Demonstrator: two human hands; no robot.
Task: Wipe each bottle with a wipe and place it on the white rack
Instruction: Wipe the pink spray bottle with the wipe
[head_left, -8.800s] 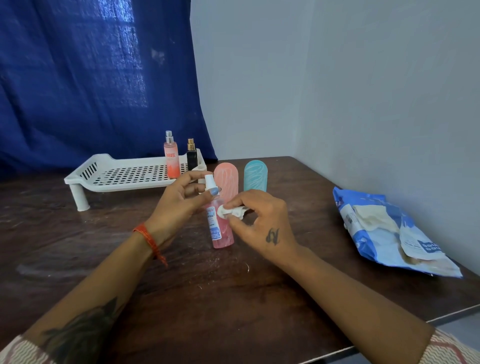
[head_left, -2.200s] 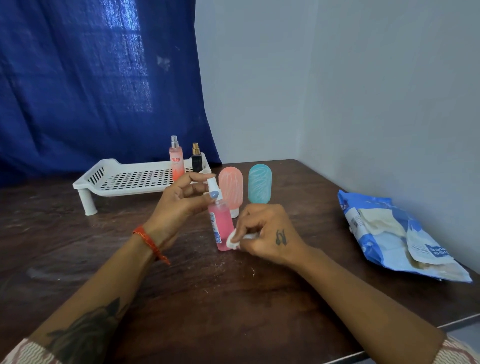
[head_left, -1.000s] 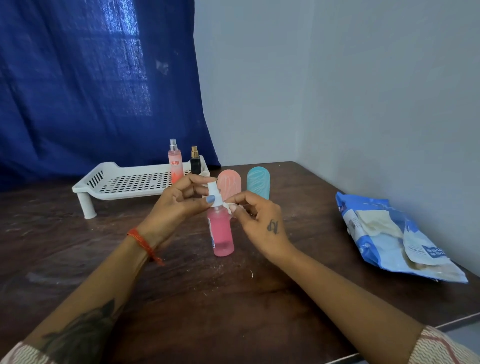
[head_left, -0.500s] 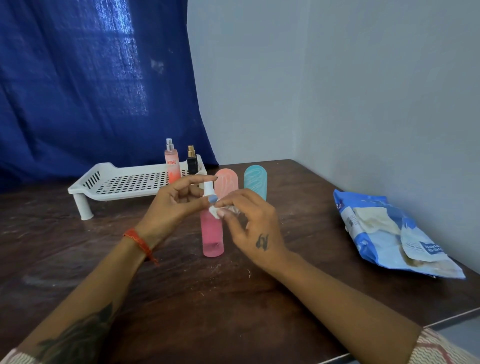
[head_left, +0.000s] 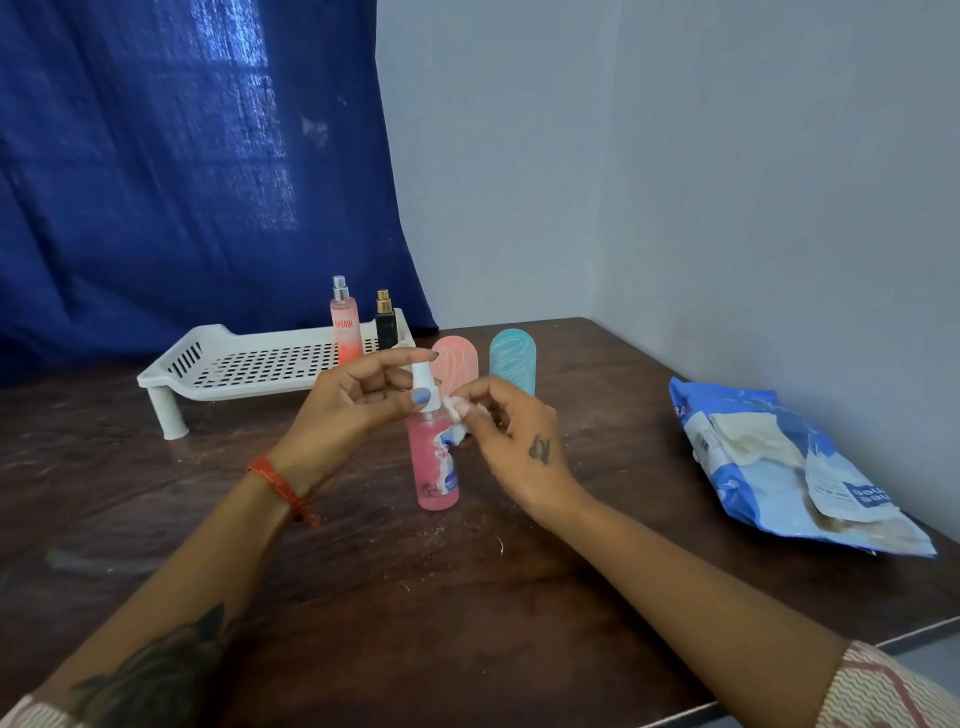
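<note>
On the table (head_left: 363, 597), pink bottle (head_left: 432, 467) (label now forward), both hands' fingers clamped.

A blue curtain (head_left: 182, 171) hangs behind a dark wooden table (head_left: 415, 597), where a crumpled blue-and-white packet (head_left: 779, 467) lies against the grey wall (head_left: 727, 182).

Pink spray bottle (head_left: 432, 467), white perforated rack (head_left: 270, 358), blue curtain (head_left: 182, 171), dark wood-grain table (head_left: 415, 597).

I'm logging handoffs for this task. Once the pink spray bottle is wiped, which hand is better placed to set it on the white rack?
Probably the left hand: it already pinches the pink spray bottle at its neck and is nearer the white rack. The right hand is holding the wipe.
</note>
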